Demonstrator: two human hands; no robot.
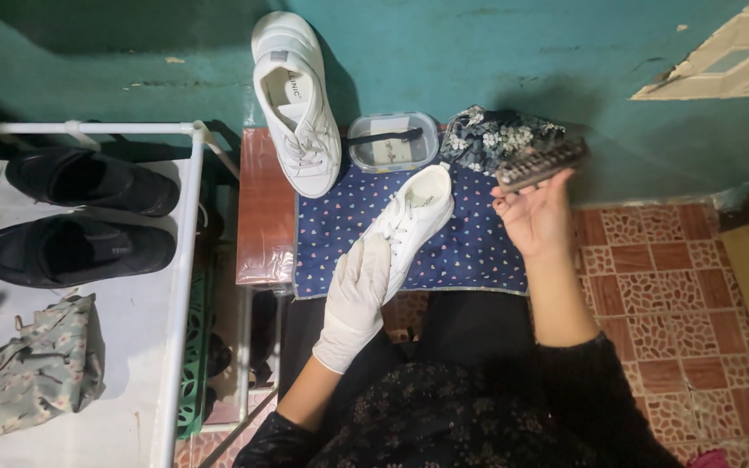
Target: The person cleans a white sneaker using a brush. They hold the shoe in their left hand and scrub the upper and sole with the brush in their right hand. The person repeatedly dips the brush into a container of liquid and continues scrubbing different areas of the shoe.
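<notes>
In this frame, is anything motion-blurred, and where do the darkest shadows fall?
Head view: the dark bristled brush in the bare right hand is smeared by motion; the white lace-up sneaker held by the white-gloved left hand stays sharp; deep shadow covers the teal wall top-left and the dark patterned clothing.

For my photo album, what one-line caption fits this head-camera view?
Gloved left hand grips a white sneaker over a dotted blue cloth while the bare right hand lifts a brush.
</notes>
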